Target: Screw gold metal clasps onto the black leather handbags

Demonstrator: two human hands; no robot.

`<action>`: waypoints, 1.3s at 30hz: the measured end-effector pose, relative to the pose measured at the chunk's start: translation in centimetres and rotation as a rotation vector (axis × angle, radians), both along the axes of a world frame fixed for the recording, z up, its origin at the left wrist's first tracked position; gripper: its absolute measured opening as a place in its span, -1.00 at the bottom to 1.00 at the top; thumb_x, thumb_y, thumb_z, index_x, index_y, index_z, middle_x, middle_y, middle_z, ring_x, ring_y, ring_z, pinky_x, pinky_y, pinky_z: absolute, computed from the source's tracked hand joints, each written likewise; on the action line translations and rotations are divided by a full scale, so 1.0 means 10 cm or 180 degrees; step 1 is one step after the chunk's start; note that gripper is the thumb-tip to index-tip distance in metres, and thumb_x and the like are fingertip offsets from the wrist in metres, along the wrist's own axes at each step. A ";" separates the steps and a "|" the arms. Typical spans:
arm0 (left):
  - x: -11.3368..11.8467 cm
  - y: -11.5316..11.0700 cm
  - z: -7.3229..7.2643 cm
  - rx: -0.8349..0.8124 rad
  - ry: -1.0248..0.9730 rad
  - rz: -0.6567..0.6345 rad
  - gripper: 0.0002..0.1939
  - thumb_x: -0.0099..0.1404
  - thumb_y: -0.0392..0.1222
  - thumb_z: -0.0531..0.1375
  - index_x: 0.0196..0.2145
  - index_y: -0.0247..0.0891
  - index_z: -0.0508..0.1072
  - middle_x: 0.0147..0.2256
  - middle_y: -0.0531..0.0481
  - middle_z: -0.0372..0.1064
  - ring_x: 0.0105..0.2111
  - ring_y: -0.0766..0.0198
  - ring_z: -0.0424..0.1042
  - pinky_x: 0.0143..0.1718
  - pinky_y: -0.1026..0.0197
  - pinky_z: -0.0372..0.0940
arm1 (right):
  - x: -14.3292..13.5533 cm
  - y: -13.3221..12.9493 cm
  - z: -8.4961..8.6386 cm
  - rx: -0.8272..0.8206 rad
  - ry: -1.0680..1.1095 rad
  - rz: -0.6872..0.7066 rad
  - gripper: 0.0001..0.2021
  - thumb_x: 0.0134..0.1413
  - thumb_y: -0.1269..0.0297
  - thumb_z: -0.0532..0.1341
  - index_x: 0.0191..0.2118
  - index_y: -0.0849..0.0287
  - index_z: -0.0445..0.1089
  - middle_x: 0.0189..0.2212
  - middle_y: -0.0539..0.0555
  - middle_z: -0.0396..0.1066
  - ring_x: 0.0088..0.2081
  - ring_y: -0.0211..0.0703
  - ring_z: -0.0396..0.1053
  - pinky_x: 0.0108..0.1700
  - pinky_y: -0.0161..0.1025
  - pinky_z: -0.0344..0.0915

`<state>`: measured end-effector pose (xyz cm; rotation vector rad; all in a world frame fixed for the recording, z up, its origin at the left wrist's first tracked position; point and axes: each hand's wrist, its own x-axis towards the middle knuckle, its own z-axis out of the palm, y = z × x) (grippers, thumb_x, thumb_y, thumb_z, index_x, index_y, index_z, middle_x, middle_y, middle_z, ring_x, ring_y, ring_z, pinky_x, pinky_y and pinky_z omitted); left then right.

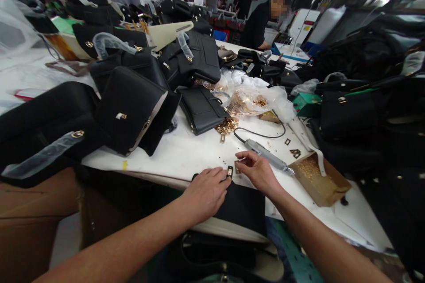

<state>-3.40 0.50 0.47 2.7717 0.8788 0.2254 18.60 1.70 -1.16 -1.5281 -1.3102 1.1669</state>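
A black leather bag (244, 205) lies at the table's front edge, its flap on the white tabletop. My left hand (207, 192) lies flat on the flap, fingers stretched out. Its fingertips reach a small metal clasp plate (230, 171) with a dark surround, near the flap's edge. Just to the right, my right hand (257, 170) is closed in a pinch on a small flat metal plate (237, 166), partly hidden by the fingers. A grey electric screwdriver (268, 154) rests beyond my right hand, its tip pointing to the right.
An open cardboard box (323, 181) of small brass-coloured pieces stands at right, near loose metal frames (295, 153). Behind are a pile of gold-coloured fittings (226, 125) and clear plastic bags (255, 90). Black bags (129, 106) crowd the left. A co-worker (265, 20) is farther back.
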 end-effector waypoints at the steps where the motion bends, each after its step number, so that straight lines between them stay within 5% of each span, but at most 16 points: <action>1: 0.00 0.00 0.00 0.0002 0.0005 -0.0007 -0.70 0.44 -0.21 0.09 0.09 -0.24 0.39 0.16 -0.13 0.33 0.18 0.02 0.28 0.16 -0.04 0.25 | -0.03 0.01 -0.02 0.0070 -0.0042 -0.0040 -0.66 0.01 0.20 0.35 -0.06 0.18 0.50 -0.27 0.06 0.55 -0.36 -0.19 0.47 -0.24 -0.22 0.39; 8: 0.03 0.03 -0.07 0.0032 0.0039 0.0004 -0.74 0.48 -0.20 0.09 0.08 -0.21 0.38 0.08 -0.11 0.37 0.14 0.06 0.31 0.10 -0.02 0.27 | -0.18 0.02 0.00 -0.0394 0.0198 -0.0166 -0.74 -0.08 0.18 0.40 -0.25 0.21 0.59 -0.34 0.08 0.59 -0.32 -0.15 0.49 -0.16 -0.20 0.39; 16: 0.00 0.09 -0.13 -0.0011 -0.0127 -0.0092 -0.80 0.46 -0.19 0.16 0.00 -0.21 0.43 -0.02 -0.08 0.43 0.10 0.06 0.35 0.07 0.00 0.30 | -0.13 0.05 0.03 -0.0723 0.0161 -0.0195 -0.69 -0.05 0.14 0.38 -0.21 0.23 0.57 -0.44 0.04 0.56 -0.48 -0.26 0.37 -0.37 -0.28 0.32; 27: 0.02 0.08 0.00 -0.0078 0.0077 0.0126 -0.82 0.42 -0.20 0.18 -0.04 -0.17 0.47 -0.06 -0.11 0.35 -0.07 0.05 0.38 -0.07 0.00 0.38 | -0.06 0.07 -0.01 -0.0917 0.0191 0.0204 -0.74 -0.01 0.17 0.34 -0.22 0.20 0.55 -0.39 0.03 0.54 -0.47 -0.26 0.38 -0.37 -0.29 0.34; 39: 0.04 0.08 -0.06 -0.0061 0.0035 -0.0085 -0.76 0.46 -0.23 0.13 0.06 -0.21 0.41 0.10 -0.09 0.37 0.11 0.07 0.31 0.09 0.00 0.31 | -0.18 0.06 0.14 -0.0447 -0.0987 0.0360 -0.84 0.06 0.29 0.25 -0.27 0.14 0.58 -0.38 0.02 0.59 -0.36 -0.15 0.48 -0.26 -0.24 0.34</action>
